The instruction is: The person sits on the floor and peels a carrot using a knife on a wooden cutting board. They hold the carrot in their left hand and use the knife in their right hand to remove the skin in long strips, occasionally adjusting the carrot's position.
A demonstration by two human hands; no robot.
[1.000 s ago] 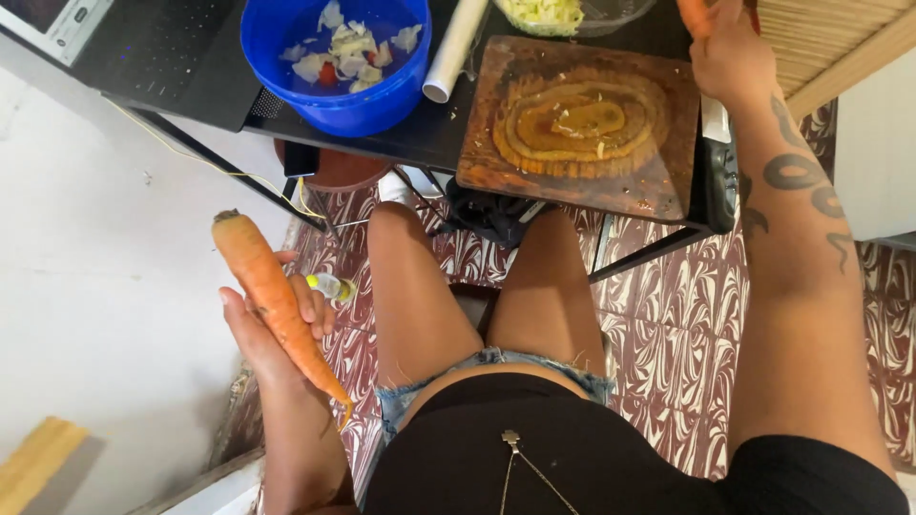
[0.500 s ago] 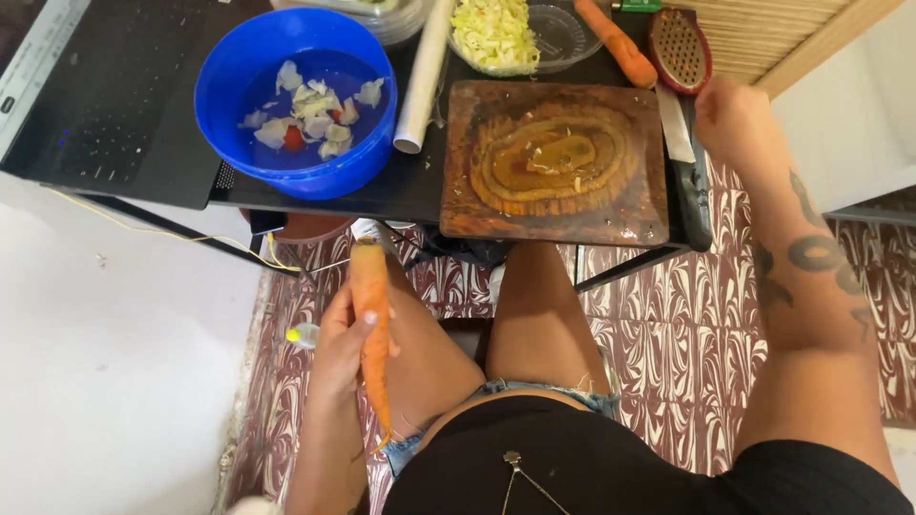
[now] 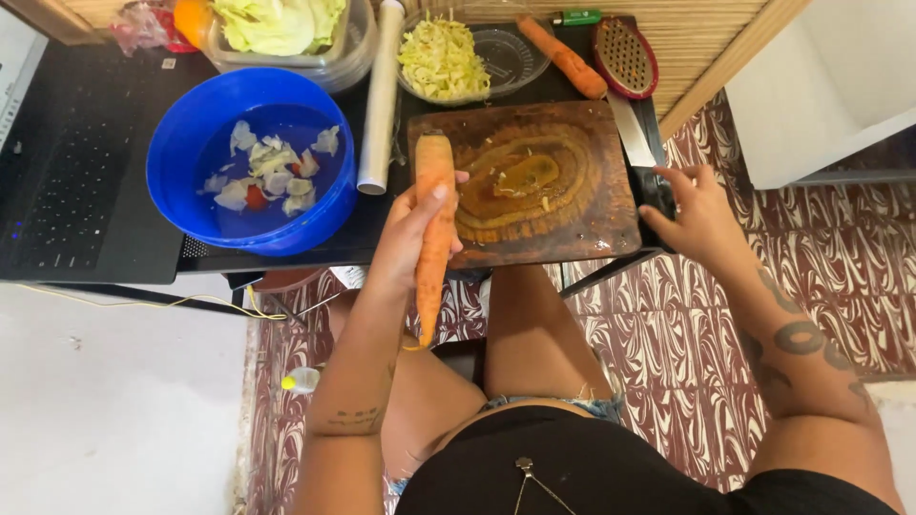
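The left hand (image 3: 405, 243) grips a long carrot (image 3: 434, 234) (thick end up) over the near left edge of the wooden cutting board (image 3: 563, 205). The right hand (image 3: 697, 215) closes on a knife handle (image 3: 656, 191) at the board's right edge. Left sits a blue bowl (image 3: 191, 143); far, another carrot (image 3: 563, 55).

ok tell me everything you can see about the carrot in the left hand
The carrot is long, orange and whole, dull and unpeeled-looking, with a blunt cut top and a thin tapering tip. The left hand grips it about its middle, holding it roughly lengthwise: the thick end lies over the near left corner of the wooden cutting board, the tip points back toward the person's lap. Whether it rests on the board is unclear.
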